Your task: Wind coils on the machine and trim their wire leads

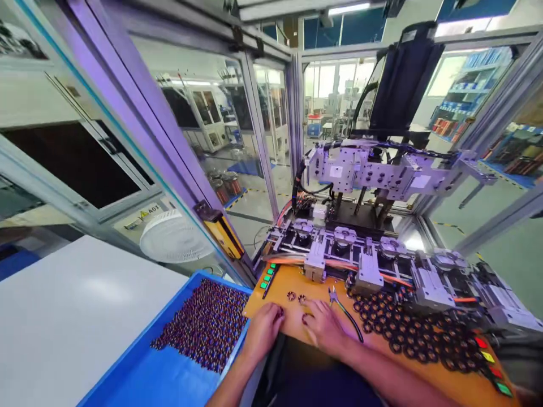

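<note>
My left hand [265, 328] is closed at the front edge of the orange work plate [271, 288], its fingertips pinching a small dark, copper-toned ring-shaped part [280, 311]. My right hand [326, 329] is curled over the plate, with another ring-shaped part [305, 319] between thumb and fingers. Its outstretched index fingertip is beside a loose ring [301, 299], perhaps touching it. One more ring [291, 295] lies just to the left. Side cutters [345, 311] with dark handles rest on the plate, right beside my right hand.
Many dark rings [407, 330] cover the plate's right side. A blue tray [139, 370] at left holds a heap of small ring parts [203, 322]. Metal clamping fixtures [368, 271] line the back. Green buttons [267, 278] sit at left, coloured buttons [487, 357] at right. A frame post encloses the left.
</note>
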Available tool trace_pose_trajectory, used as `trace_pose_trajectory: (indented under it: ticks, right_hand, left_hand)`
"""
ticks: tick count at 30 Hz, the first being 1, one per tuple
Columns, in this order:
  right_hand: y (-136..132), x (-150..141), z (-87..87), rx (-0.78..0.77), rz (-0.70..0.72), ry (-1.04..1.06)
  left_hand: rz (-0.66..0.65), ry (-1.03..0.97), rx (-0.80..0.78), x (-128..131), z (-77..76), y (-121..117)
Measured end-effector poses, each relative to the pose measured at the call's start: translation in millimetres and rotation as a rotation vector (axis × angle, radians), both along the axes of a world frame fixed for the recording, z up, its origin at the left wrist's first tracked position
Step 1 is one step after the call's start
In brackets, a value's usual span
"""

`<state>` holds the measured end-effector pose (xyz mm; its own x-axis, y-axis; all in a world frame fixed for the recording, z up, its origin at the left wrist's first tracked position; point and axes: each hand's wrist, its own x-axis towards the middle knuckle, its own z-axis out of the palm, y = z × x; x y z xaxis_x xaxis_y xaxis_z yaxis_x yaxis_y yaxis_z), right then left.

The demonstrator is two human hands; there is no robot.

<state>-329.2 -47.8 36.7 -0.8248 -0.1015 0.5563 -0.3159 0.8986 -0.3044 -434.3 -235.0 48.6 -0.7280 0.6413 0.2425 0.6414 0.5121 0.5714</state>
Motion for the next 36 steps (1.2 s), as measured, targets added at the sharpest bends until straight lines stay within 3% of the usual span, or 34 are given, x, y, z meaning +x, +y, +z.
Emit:
trace_pose_trajectory:
  ticks: [4, 8, 13, 18, 21, 24, 28, 32, 34, 36]
  right_hand:
    - [-4.0, -13.0, -17.0, 0.055, 0.058, -0.034]
    - [7.2, 11.9, -25.6, 0.038, 0.061, -0.009]
    - [35.1, 65.0, -31.3, 0.037, -0.044, 0.085]
    - [65.5, 120.3, -33.6, 0.052, -0.281, 0.107]
    - [75.9, 135.5, -28.6, 0.048, -0.437, 0.060]
    - [81.7, 133.1, -25.0, 0.030, -0.544, -0.017]
    - [85.3, 123.3, -22.3, -0.009, -0.553, -0.084]
    - [76.0, 117.4, 1.9, -0.083, -0.495, -0.069]
    - [64.6, 111.3, 26.7, -0.127, -0.449, -0.034]
    - [51.4, 102.0, 55.1, -0.226, -0.366, 0.033]
  left_hand:
    - [-0.024, -0.013, -0.047, -4.9, -28.5, 10.3]
    - [-0.037, -0.004, -0.045, -8.3, -47.6, 15.4]
    - [-0.045, 0.023, 0.034, 0.6, -48.0, 14.0]
    - [-0.098, 0.025, 0.046, 9.3, -47.5, 29.3]
    - [-0.103, 0.051, 0.031, 7.0, -49.6, 45.9]
    - [-0.108, 0.059, 0.033, 3.7, -48.9, 57.4]
    - [-0.060, 0.108, 0.072, 8.8, -35.4, 58.3]
    - [-0.033, 0.078, 0.221, 27.3, 0.2, 59.0]
    - [-0.190, -0.151, 0.243, 37.6, 23.4, 65.4]
    - [-0.432, -0.480, 0.256, 46.1, 45.4, 74.5]
